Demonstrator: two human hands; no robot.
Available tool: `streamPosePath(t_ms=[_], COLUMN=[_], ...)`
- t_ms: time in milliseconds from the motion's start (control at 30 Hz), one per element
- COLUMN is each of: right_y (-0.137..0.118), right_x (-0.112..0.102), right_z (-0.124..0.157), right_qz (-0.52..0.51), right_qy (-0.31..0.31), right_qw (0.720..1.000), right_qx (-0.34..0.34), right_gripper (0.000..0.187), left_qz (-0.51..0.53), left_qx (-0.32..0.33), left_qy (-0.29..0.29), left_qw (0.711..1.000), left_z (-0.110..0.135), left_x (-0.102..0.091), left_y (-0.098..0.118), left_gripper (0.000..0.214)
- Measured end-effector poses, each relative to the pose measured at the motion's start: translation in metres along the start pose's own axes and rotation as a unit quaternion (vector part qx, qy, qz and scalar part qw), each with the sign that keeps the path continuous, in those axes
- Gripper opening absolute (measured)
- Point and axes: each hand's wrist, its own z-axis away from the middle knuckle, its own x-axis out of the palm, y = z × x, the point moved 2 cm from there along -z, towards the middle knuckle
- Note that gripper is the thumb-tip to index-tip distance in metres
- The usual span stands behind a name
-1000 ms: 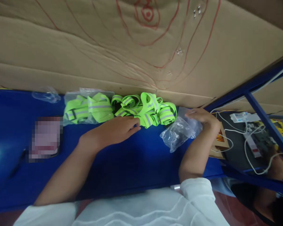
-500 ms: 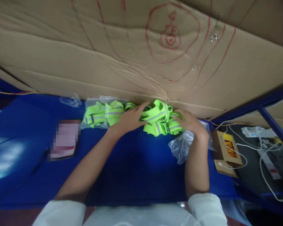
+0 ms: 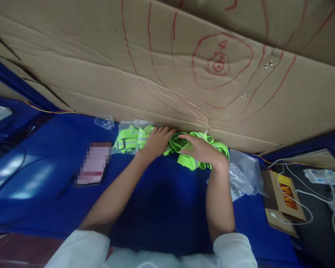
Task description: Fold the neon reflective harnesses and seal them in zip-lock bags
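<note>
A loose heap of neon green reflective straps (image 3: 197,160) lies on the blue table (image 3: 162,201) against the cardboard wall. My left hand (image 3: 156,140) rests on the heap's left end, fingers curled over the straps. My right hand (image 3: 202,149) lies on top of the heap, fingers bent and pressing into it. To the left, another bundle of the same green straps sits inside a clear plastic bag (image 3: 128,138).
An empty clear plastic bag (image 3: 244,175) lies right of the heap. A small brown box (image 3: 281,199) with white cables sits at the far right. A blurred flat object (image 3: 92,163) lies on the left. A cardboard sheet (image 3: 167,70) with red circles forms the back wall.
My right hand left the empty bag and came onto the green straps. My left hand moved up onto the heap's left end. The view shifted left.
</note>
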Motion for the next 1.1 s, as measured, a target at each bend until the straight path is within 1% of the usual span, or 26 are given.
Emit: streamPosePath(t_ms=[33,67,100,167,200,233,300,367,400,433,467,500,533,567,600,633,700,733,767,800,833,867,933,1000,1067,1100], right_y=[0.003,0.009,0.016,0.030,0.036,0.040,0.041,0.035,0.030,0.025,0.019,0.013,0.007,0.003,0.000,-0.001,0.001,0.005,0.011,0.017,0.025,0.034,0.052,0.064,0.064,0.058], right_x=[0.004,0.005,0.003,-0.006,-0.012,-0.019,-0.033,-0.043,-0.045,-0.045,-0.044,-0.043,-0.042,-0.042,-0.044,-0.048,-0.058,-0.063,-0.067,-0.070,-0.072,-0.072,-0.071,-0.066,-0.059,-0.055], right_z=[-0.002,-0.002,-0.001,0.004,0.008,0.012,0.021,0.031,0.036,0.040,0.043,0.046,0.049,0.052,0.056,0.060,0.069,0.073,0.077,0.080,0.082,0.082,0.081,0.078,0.076,0.077], right_qz=[0.007,0.019,0.035,0.063,0.065,0.055,0.005,-0.091,-0.155,-0.221,-0.287,-0.345,-0.390,-0.421,-0.443,-0.459,-0.458,-0.433,-0.391,-0.338,-0.286,-0.244,-0.194,-0.146,-0.085,-0.065], right_qy=[-0.018,-0.019,-0.006,0.036,0.057,0.083,0.173,0.283,0.320,0.334,0.328,0.309,0.290,0.282,0.290,0.315,0.406,0.453,0.491,0.516,0.528,0.528,0.503,0.437,0.318,0.251], right_qw=[1.000,0.999,0.997,0.991,0.990,0.989,0.983,0.955,0.934,0.914,0.895,0.879,0.864,0.849,0.832,0.813,0.775,0.768,0.772,0.784,0.799,0.813,0.841,0.884,0.938,0.960], right_qx=[0.016,0.040,0.066,0.109,0.115,0.107,0.062,-0.004,-0.037,-0.065,-0.091,-0.114,-0.134,-0.150,-0.162,-0.169,-0.159,-0.135,-0.101,-0.062,-0.024,0.006,0.044,0.077,0.104,0.102], right_gripper=[0.059,0.061,0.057,0.037,0.028,0.023,0.019,0.014,0.012,0.011,0.012,0.015,0.017,0.019,0.020,0.020,0.019,0.016,0.011,0.006,0.010,0.019,0.036,0.053,0.067,0.072], left_qz=[0.000,0.002,0.005,0.016,0.020,0.028,0.070,0.152,0.201,0.248,0.286,0.317,0.347,0.374,0.397,0.415,0.437,0.440,0.444,0.452,0.463,0.475,0.498,0.521,0.551,0.567], left_qx=[-0.001,-0.002,-0.002,-0.003,-0.002,0.003,0.025,0.054,0.064,0.070,0.074,0.083,0.091,0.099,0.100,0.092,0.047,0.022,0.002,-0.013,-0.024,-0.033,-0.053,-0.072,-0.087,-0.091], left_qy=[-0.007,-0.012,-0.016,-0.015,-0.012,-0.008,-0.004,0.001,0.013,0.034,0.060,0.084,0.101,0.106,0.099,0.090,0.086,0.096,0.110,0.126,0.138,0.146,0.147,0.128,0.098,0.084], left_qw=[1.000,1.000,1.000,1.000,1.000,1.000,0.997,0.987,0.977,0.966,0.954,0.941,0.928,0.916,0.907,0.901,0.894,0.892,0.889,0.883,0.875,0.867,0.853,0.841,0.824,0.814], left_z=[0.000,0.000,0.000,0.001,0.001,0.001,0.001,0.001,0.001,0.001,0.001,0.001,0.001,0.000,0.000,-0.001,-0.004,-0.005,-0.005,-0.006,-0.006,-0.006,-0.005,-0.003,-0.001,0.001], left_x=[0.000,-0.001,-0.002,-0.006,-0.009,-0.012,-0.017,-0.021,-0.022,-0.023,-0.025,-0.025,-0.026,-0.026,-0.027,-0.027,-0.028,-0.030,-0.031,-0.034,-0.036,-0.037,-0.040,-0.040,-0.040,-0.041], left_y=[0.000,-0.001,-0.001,-0.002,-0.001,-0.001,0.004,0.011,0.015,0.019,0.023,0.026,0.029,0.030,0.029,0.027,0.016,0.008,0.000,-0.008,-0.016,-0.022,-0.031,-0.034,-0.030,-0.026], left_gripper=[0.052,0.048,0.045,0.047,0.051,0.055,0.064,0.079,0.087,0.094,0.096,0.092,0.082,0.070,0.062,0.057,0.055,0.053,0.051,0.047,0.045,0.043,0.040,0.037,0.039,0.040])
